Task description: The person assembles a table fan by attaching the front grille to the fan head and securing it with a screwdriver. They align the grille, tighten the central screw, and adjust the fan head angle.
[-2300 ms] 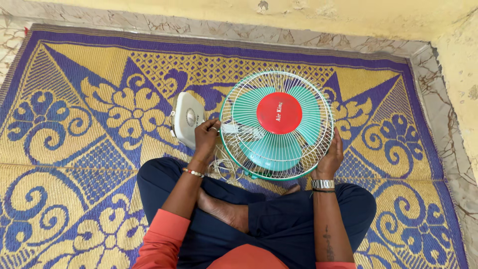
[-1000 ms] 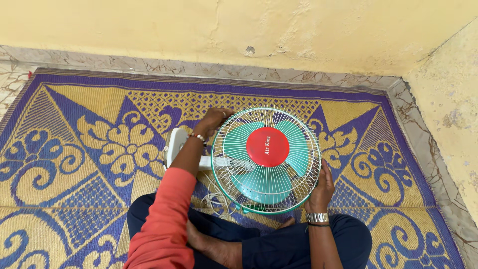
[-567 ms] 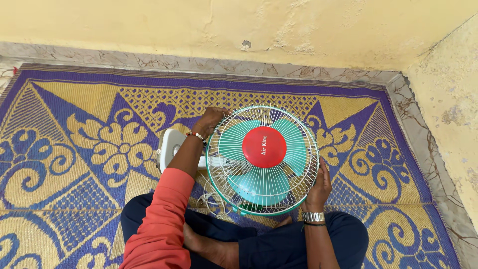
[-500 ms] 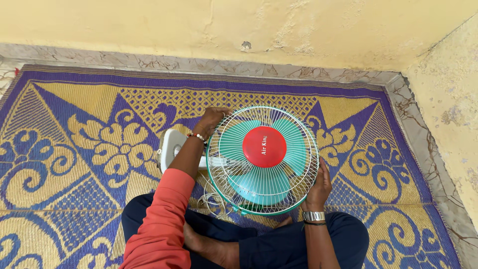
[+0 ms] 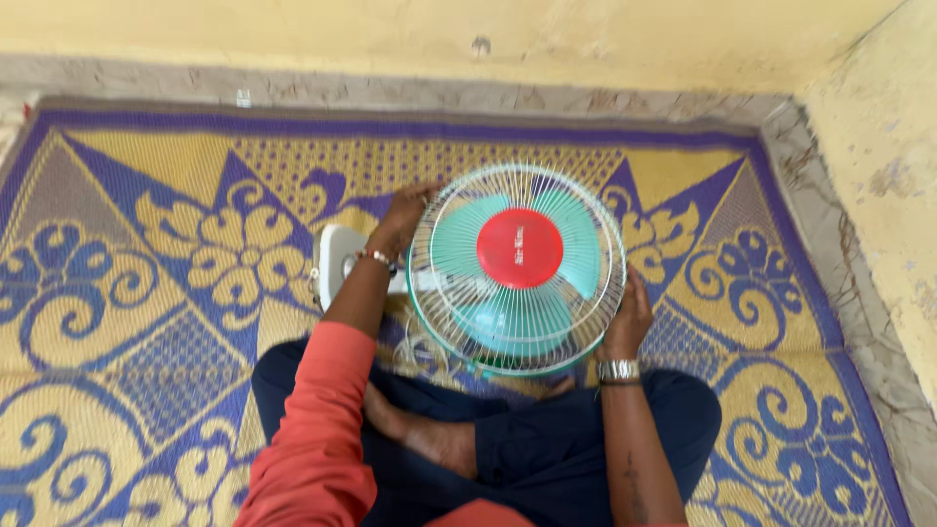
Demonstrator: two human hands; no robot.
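Observation:
A table fan (image 5: pixel 517 268) lies face up in front of my crossed legs, with a white wire guard, teal blades and a round red centre cap (image 5: pixel 519 248). My left hand (image 5: pixel 403 217) grips the guard's upper left rim. My right hand (image 5: pixel 628 317) holds the guard's lower right rim. The fan's white base (image 5: pixel 337 263) sticks out to the left, partly hidden behind my left forearm. A white cord (image 5: pixel 422 349) lies coiled under the fan's lower left edge.
I sit on a woven purple and yellow mat (image 5: pixel 176 273). A yellow wall (image 5: pixel 586 39) runs along the far side and another wall (image 5: pixel 883 166) stands at the right. A strip of stone floor (image 5: pixel 810 195) borders the mat.
My left hand went from the fan's left side near the base up to the guard's upper left rim. My right hand stayed on the lower right rim. The view has shifted and blurred.

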